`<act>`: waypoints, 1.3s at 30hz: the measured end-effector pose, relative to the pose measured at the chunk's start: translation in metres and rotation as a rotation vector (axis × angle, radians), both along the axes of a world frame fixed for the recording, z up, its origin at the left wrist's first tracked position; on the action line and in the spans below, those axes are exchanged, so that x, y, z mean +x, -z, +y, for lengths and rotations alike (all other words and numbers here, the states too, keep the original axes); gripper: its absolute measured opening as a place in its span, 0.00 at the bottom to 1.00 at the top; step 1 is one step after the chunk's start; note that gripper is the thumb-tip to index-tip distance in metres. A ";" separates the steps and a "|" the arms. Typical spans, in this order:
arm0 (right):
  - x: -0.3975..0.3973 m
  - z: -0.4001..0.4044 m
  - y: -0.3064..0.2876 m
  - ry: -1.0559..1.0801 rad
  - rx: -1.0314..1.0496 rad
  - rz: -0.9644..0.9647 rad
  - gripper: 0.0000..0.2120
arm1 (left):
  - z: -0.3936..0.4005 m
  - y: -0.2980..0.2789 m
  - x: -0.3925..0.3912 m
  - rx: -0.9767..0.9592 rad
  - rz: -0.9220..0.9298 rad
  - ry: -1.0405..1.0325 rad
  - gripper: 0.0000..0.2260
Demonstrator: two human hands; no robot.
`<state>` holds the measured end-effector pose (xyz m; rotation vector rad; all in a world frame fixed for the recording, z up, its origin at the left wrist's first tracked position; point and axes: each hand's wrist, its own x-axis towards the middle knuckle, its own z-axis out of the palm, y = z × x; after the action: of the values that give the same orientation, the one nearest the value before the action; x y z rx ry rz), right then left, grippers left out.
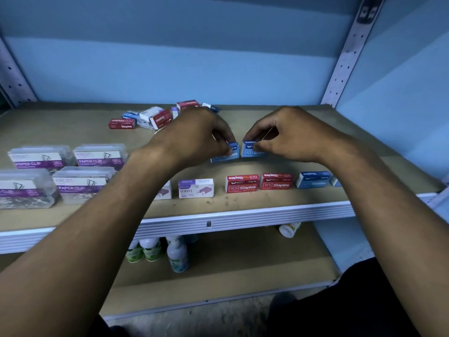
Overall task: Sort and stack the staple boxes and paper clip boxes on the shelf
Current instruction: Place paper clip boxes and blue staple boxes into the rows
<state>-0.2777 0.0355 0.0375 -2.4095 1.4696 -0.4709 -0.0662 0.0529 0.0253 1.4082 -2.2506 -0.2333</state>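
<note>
Brown shelf board (pixel 243 203), blue wall (pixel 170 57)

Brown shelf (pixel 303 198) carries clear paper clip boxes (pixel 60 176) at left, a front row of staple boxes (pixel 243 183), a loose heap of boxes (pixel 155 116) behind.

A forearm half hides one white staple box (pixel 164 190).

Dim, blue-tinted light — soft focus, wide-angle bending at the edges.
</note>
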 end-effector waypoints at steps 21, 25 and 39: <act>-0.109 0.034 -0.004 0.265 -0.052 -0.074 0.10 | -0.018 0.008 -0.107 -0.055 0.119 0.136 0.07; -0.117 0.035 -0.001 0.287 -0.018 -0.071 0.11 | -0.020 0.012 -0.120 -0.026 0.111 0.157 0.08; -0.136 0.028 0.010 0.326 0.076 -0.038 0.11 | -0.023 0.022 -0.145 0.032 0.102 0.168 0.08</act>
<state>-0.4133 0.0639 0.0280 -2.0976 1.8370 -0.5158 -0.2111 0.0296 0.0029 1.1958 -2.2904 -0.3891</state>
